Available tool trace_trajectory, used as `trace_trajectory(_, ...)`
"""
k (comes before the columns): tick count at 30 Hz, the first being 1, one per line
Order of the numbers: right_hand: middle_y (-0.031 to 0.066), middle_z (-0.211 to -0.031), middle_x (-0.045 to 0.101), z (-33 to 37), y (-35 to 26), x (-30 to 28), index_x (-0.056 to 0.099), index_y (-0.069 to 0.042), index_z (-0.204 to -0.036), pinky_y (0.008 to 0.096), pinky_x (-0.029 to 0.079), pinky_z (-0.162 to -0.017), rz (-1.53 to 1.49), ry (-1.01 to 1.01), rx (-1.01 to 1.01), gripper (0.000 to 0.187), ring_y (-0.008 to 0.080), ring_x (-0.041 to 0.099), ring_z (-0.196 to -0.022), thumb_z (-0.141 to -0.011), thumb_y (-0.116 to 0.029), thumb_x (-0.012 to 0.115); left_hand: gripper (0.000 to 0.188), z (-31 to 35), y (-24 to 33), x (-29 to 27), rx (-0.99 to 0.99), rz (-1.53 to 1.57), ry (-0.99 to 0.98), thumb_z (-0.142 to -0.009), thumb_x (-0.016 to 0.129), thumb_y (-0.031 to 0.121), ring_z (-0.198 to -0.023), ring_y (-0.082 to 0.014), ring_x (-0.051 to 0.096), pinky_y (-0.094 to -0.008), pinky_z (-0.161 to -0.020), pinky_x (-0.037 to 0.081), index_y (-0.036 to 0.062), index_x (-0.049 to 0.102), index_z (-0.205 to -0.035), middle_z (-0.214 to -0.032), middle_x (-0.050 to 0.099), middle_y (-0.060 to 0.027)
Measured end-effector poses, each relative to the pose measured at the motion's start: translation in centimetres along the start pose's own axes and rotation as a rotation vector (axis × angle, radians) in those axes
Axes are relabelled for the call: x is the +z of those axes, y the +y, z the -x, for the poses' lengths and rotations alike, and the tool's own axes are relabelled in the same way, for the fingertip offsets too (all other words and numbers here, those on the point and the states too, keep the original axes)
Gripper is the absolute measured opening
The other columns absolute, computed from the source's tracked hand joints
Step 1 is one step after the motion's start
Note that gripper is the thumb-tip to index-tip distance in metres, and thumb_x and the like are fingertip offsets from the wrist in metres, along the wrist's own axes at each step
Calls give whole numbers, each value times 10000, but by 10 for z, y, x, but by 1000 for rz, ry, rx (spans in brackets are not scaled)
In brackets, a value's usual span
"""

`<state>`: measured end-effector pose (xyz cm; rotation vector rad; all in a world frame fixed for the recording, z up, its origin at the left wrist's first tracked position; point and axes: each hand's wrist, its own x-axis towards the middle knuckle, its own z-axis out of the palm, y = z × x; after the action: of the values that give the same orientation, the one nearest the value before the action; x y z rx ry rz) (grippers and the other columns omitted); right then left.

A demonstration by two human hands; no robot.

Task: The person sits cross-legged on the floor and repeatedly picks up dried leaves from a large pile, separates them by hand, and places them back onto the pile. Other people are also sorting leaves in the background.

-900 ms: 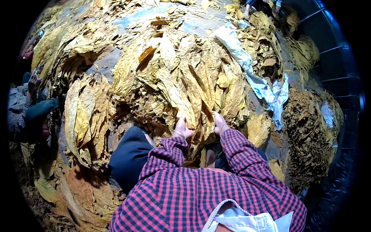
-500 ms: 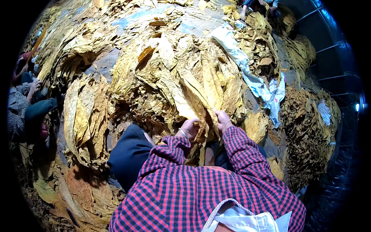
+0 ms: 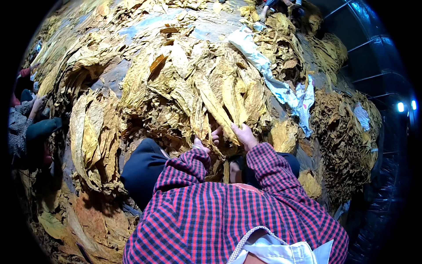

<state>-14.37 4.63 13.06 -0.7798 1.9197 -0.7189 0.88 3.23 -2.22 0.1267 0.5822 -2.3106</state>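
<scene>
I sit before a heap of dried yellow-brown tobacco leaves point(image 3: 176, 94). My right hand point(image 3: 245, 136) is closed on the lower end of a long yellow tobacco leaf point(image 3: 215, 105), thumb on top. To its left, my left hand point(image 3: 205, 143) curls around the end of another tobacco leaf point(image 3: 200, 124), which partly covers its palm. Some of its fingertips show between the two leaves, close to the right hand's leaf. Both leaves still stretch up onto the heap. Darker, crumpled leaf ends hang below my hands, between my knees.
A separate leaf bundle point(image 3: 94, 136) lies at the left, near a person's hand point(image 3: 38, 104). A crumpled white plastic sheet point(image 3: 268, 70) runs along the right of the heap. Beyond it stands a darker leaf pile point(image 3: 340, 145). Another person point(image 3: 281, 6) is at the far right.
The view has shifted slightly, moving the scene left. The broad leaf between my hands now looks narrower and runs to my right hand. My left hand's fingers have come round toward the right.
</scene>
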Motion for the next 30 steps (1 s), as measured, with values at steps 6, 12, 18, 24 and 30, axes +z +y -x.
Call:
trace_trajectory(6,237,-953,583,18,19,-5,489,-2,-1061,401,440,-750,405,154,-486,347,369,566,-901,-853,-278,518,520,3,-11,22,29,-18,60,-863,363,471,-1040,-338,505,-514,-937,359,63,533,-1137,-1123,551,-162)
trace_trajectory(12,152,-1114,534,32,33,14,397,24,-1213,304,378,-877,-99,-91,-143,704,215,499,-1027,-820,-552,497,464,7,-28,40,41,-70,256,-866,442,413,-1072,-318,498,-500,-971,338,62,519,-1160,-1185,530,-124)
trace_trajectory(18,-11,-740,591,54,2,-17,583,-40,-931,218,390,-435,-44,-106,130,238,62,536,-579,-783,-215,648,359,6,-17,36,-130,-148,110,-890,449,307,-947,-293,569,-448,-876,436,16,563,-1067,-1049,592,-146)
trace_trajectory(24,12,-784,595,54,-1,-2,556,-68,-937,231,425,-577,-261,-195,-71,392,90,546,-698,-803,-432,606,245,14,-38,51,-31,-607,446,-856,487,225,-701,-289,615,-425,-637,510,15,607,-890,-829,635,-146)
trace_trajectory(30,27,-817,599,48,25,34,554,-32,-1018,276,443,-643,-72,-325,191,504,130,549,-703,-764,-461,631,159,25,-55,54,120,-1051,623,-795,483,87,-553,-211,541,-353,-474,421,12,604,-866,-726,597,-102)
